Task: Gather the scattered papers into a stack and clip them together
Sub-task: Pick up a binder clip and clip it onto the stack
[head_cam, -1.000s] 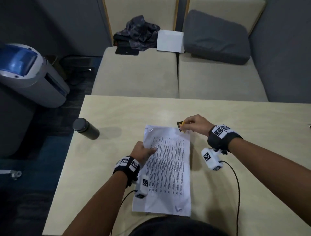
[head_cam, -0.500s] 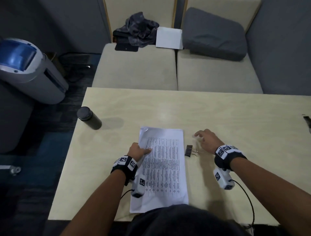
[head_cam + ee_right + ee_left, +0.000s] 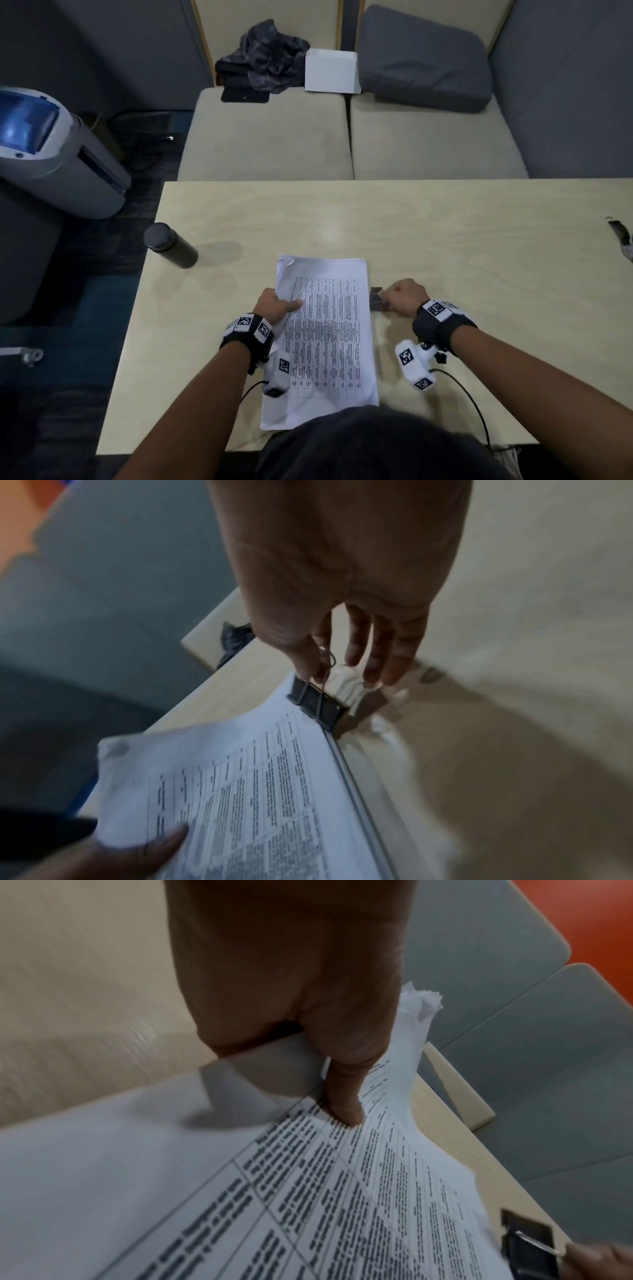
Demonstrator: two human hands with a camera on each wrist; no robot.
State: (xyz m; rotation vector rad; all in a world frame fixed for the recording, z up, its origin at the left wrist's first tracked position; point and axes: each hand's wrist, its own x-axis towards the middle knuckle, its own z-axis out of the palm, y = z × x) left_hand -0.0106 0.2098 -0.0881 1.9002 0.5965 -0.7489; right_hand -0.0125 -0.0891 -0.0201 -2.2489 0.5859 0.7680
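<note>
A stack of printed papers (image 3: pixel 325 335) lies lengthwise on the pale wooden table (image 3: pixel 445 240), close to my body. My left hand (image 3: pixel 279 305) grips its left edge, the thumb (image 3: pixel 346 1107) pressed on the top sheet and the fingers curled beneath, so that side is lifted slightly. A black binder clip (image 3: pixel 376 299) sits right at the stack's right edge. My right hand (image 3: pixel 387 298) pinches the clip's wire handle (image 3: pixel 323 666) between thumb and forefinger, the other fingers stretched out. Whether the clip (image 3: pixel 318 706) bites the sheets is unclear.
A black bottle (image 3: pixel 169 245) lies near the table's left edge. A small dark object (image 3: pixel 620 233) sits at the far right edge. Beyond the table is a beige sofa (image 3: pixel 267 137) with a grey cushion (image 3: pixel 424 58), crumpled clothing and a white sheet (image 3: pixel 330 70).
My right hand left the stack's top right corner, came down beside the right edge and took hold of the binder clip's handle. The left hand stays on the left edge.
</note>
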